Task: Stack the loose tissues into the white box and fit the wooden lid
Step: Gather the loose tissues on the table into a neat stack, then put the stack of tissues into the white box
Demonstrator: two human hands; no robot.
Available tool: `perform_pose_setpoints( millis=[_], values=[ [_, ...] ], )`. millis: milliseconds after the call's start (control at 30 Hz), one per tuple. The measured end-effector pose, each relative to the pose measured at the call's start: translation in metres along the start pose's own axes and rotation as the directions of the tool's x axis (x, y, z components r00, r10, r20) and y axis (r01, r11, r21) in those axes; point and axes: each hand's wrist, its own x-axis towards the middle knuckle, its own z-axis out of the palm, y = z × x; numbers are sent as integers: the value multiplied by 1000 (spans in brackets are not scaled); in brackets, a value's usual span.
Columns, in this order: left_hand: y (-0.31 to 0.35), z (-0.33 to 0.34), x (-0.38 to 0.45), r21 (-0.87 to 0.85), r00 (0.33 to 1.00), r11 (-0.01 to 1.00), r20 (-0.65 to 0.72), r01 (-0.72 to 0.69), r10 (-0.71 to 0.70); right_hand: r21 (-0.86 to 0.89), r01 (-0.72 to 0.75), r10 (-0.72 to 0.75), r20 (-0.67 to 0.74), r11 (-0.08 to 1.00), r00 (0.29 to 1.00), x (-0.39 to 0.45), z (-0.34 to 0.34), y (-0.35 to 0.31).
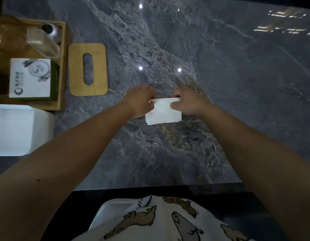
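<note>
Left hand (139,101) and right hand (187,102), fingers pinching the top edge of a folded tissue stack (163,113) over mid-desk (220,84); wooden lid (98,70) flat far-left, white box (20,129) at left edge.

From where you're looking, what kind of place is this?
Probably a restaurant or home dining table: a polished grey marble top, a wooden tray holding a boxed tableware set and glass bottle, and a wooden tissue-box lid.
</note>
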Motion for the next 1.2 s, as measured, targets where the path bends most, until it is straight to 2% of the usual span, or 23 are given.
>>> perform_pose_setpoints(
  millis=[67,133,200,233,267,300,333,367,400,467,500,600,667,733,767,800,833,867,933,1000,1067,1133,1200],
  values=[
    [-2,-2,-7,-118,998,992,-50,-37,31,116,49,-47,-19,992,999,-16,-6,0],
    [2,-4,-19,-235,981,969,-191,-72,27,231,72,-50,-100,970,994,-34,-11,-3],
    [13,-6,-35,-426,928,904,-349,-32,-131,304,109,-27,-261,947,965,-49,-11,-8],
    [23,-7,-46,-563,893,826,-357,29,-275,280,151,-38,-372,948,928,-58,-9,-11],
    [36,-8,-57,-724,871,682,-265,104,-415,208,201,-77,-486,957,871,-66,-6,-16],
    [50,-9,-66,-883,868,436,-72,174,-492,96,241,-145,-573,966,807,-74,-1,-19],
    [63,-10,-73,-963,868,132,148,236,-475,-30,276,-236,-612,961,755,-82,5,-22],
    [72,-8,-79,-954,867,-103,300,282,-397,-147,318,-339,-609,937,717,-89,12,-23],
    [79,-6,-83,-926,874,-238,360,293,-326,-245,364,-437,-573,899,693,-95,21,-21],
    [88,0,-92,-903,886,-345,363,258,-289,-340,441,-556,-466,831,689,-105,33,-19],
    [91,3,-98,-909,886,-351,341,225,-315,-362,479,-598,-409,800,690,-111,37,-17],
    [94,17,-113,-945,868,-286,273,160,-416,-377,573,-681,-293,728,672,-127,41,-6],
    [94,24,-123,-967,862,-217,220,132,-456,-206,563,-598,-324,801,733,-133,37,2],
    [94,26,-134,-986,868,-139,151,96,-474,191,423,-349,-325,886,879,-129,28,4],
    [94,25,-141,-992,874,-103,117,77,-471,422,295,-212,-232,857,949,-125,23,4],
    [95,24,-148,-996,886,-69,81,55,-456,634,126,-118,-55,763,991,-119,19,3],
    [95,23,-154,-999,900,-37,43,30,-433,773,-47,-101,142,633,985,-112,17,3],
    [94,22,-161,-1000,910,-2,3,3,-414,824,-169,-138,285,540,949,-105,15,4],
    [92,21,-171,-994,902,105,-71,-28,-426,831,-208,-269,387,516,882,-99,15,0],
    [87,21,-178,-966,865,258,-150,-25,-479,821,-116,-345,358,559,868,-96,19,-12],
    [81,24,-182,-925,826,381,-220,-6,-519,772,17,-335,256,635,907,-94,27,-23],
    [73,29,-183,-902,789,431,-263,2,-555,633,173,-325,131,755,937,-92,35,-34],
    [67,33,-182,-884,745,468,-313,-1,-589,479,287,-322,-10,830,947,-91,45,-41]
  ],
)
